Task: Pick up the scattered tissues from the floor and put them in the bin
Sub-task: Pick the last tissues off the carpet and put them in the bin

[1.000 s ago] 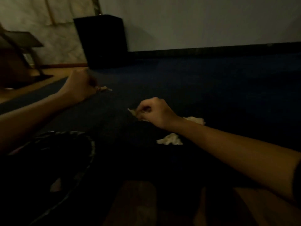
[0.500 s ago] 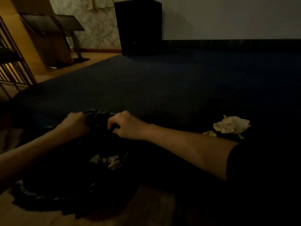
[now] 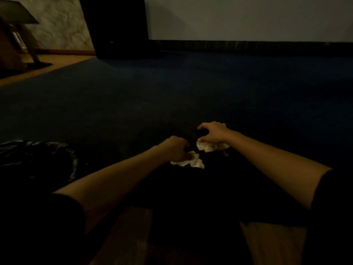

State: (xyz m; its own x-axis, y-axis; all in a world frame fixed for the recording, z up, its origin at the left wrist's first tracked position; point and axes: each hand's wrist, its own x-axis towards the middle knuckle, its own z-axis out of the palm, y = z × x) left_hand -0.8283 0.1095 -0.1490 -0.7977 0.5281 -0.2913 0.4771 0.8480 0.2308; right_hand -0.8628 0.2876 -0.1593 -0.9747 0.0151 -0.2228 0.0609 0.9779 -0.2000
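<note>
Two crumpled white tissues lie on the dark blue carpet point(image 3: 172, 96) in front of me. My left hand point(image 3: 176, 149) is closed over the nearer tissue point(image 3: 194, 162), fingers pinching its top. My right hand point(image 3: 213, 133) hovers over the farther tissue point(image 3: 209, 146), fingers curled and spread, thumb touching its left edge. The bin, lined with a shiny black bag point(image 3: 44, 159), sits low at the left, apart from both hands. Its inside is too dark to see.
A tall black cabinet point(image 3: 116, 27) stands against the far wall. Wooden furniture point(image 3: 13, 44) sits at the far left on bare wood floor. Strips of wood floor point(image 3: 131, 236) show near my knees, at the carpet's near edge.
Both hands have left the bin bag's rim and moved right to the two tissues on the carpet. The view has swung right, so the bin now sits at the left edge.
</note>
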